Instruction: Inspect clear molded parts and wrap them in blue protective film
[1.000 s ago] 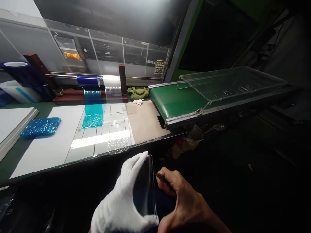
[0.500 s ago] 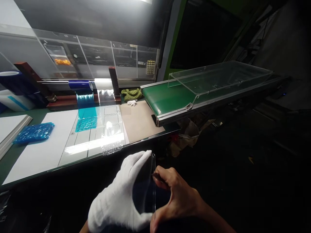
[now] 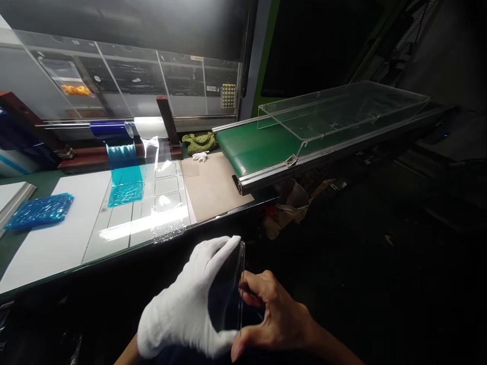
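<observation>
a gloved left hand point(image 3: 186, 299) is gripping a clear panel point(image 3: 230, 289) by its ends, in front of the tabletop point(image 3: 45, 179), while a bare right hand point(image 3: 276, 312) is pinching a small dark tool point(image 3: 247, 289) at its long edge, apparently working there; another stroke is likely calling for steady fingers. rightward, dark open room is giving the elbow space.

dark tool point(image 3: 247, 289) mostly hidden by right hand point(image 3: 281, 312), blue roll point(image 3: 9, 126) cut by left edge, sticker sheet point(image 3: 229, 96) unreadable
</observation>
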Demonstrator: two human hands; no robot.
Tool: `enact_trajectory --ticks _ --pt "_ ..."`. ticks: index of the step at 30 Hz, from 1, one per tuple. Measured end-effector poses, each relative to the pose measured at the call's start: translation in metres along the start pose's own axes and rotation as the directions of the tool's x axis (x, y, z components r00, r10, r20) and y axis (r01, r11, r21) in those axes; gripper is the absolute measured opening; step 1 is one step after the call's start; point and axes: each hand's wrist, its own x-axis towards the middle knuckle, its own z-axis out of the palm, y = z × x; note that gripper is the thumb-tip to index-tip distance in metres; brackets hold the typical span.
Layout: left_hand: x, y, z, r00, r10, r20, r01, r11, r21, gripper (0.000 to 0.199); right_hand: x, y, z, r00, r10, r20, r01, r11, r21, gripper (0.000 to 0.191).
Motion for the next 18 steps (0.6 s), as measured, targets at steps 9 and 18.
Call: enact_trajectory --ticks 9,18 --pt "0.007 0.001 -0.002 0.996 -0.056 -0.063 0.068 0.976 0.206 0.114 0.001 0.021 0.006 0.93 -0.248 -0.27 0.216 0.966 -0.144 0.06" --pt "-0.005 -0.04 -0.002 0.87 -0.341 -0.356 0.365 0.931 -0.002 0.112 0.092 0.069 -0.028 0.926 -0.218 -0.308 0.11 0.937 -0.333 0.023"
